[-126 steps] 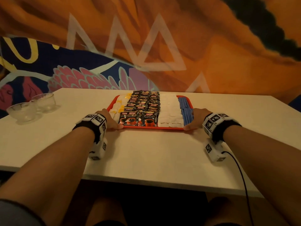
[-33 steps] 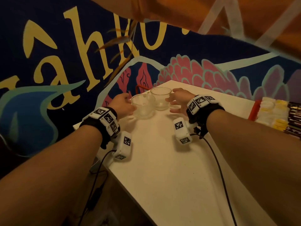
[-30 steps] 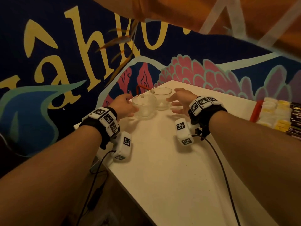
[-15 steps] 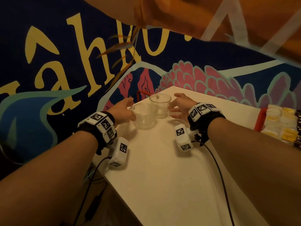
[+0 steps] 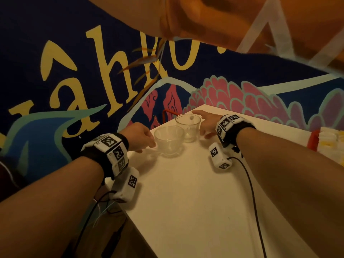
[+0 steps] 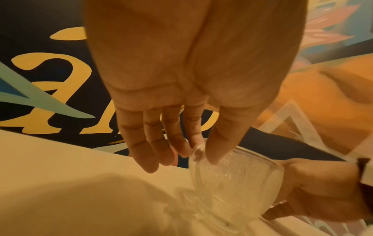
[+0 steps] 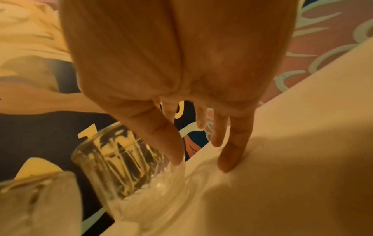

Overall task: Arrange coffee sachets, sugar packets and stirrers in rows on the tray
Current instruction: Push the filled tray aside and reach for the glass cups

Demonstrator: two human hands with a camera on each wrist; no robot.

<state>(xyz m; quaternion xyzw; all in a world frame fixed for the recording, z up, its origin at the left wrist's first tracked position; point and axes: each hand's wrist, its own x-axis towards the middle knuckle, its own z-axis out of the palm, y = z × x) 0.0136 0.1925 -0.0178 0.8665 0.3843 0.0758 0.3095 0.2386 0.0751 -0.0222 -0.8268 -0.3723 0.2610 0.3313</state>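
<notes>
The red tray [image 5: 312, 139] shows only at the far right edge of the head view, with white and yellow packets [image 5: 331, 141] in rows on it. Both hands are away from it, at the table's far left corner by two glass cups. My left hand [image 5: 151, 145] pinches the handle of the near cup [image 5: 168, 140] between thumb and forefinger; the left wrist view shows the same left hand [image 6: 199, 153] on that near cup [image 6: 232, 183]. My right hand [image 5: 203, 124] lies with straight fingers beside the far cup [image 5: 188, 127]. The right wrist view shows its thumb [image 7: 173, 153] touching the far cup [image 7: 125, 162].
The white table [image 5: 195, 202] ends in a corner just behind the cups, with a painted wall beyond. The table's left edge runs close under my left wrist. Black cables [image 5: 251, 192] trail from both wrist cameras across and off the table.
Four seconds ago both hands held the tray's sides; they have since moved left to the cups. Over the last second the near cup has slid slightly toward me, away from the far cup.
</notes>
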